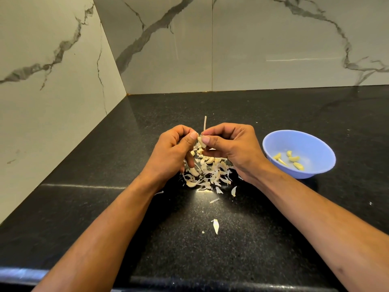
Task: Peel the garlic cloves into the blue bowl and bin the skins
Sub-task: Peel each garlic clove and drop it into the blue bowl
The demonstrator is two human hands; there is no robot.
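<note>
A garlic clove [201, 142] is pinched between both thumbs above the counter. My left hand [175, 151] holds it from the left with curled fingers. My right hand [230, 147] pinches it from the right, and a thin pale stem [205, 123] sticks up behind the fingers. Under the hands lies a heap of papery skins and unpeeled cloves [208, 171]. The blue bowl [315, 144] stands to the right and holds several peeled yellowish cloves [293, 159].
The black speckled counter [231, 239] meets marble walls at the back and left. Stray skin flakes [215, 226] lie nearer the front edge. No bin is in view.
</note>
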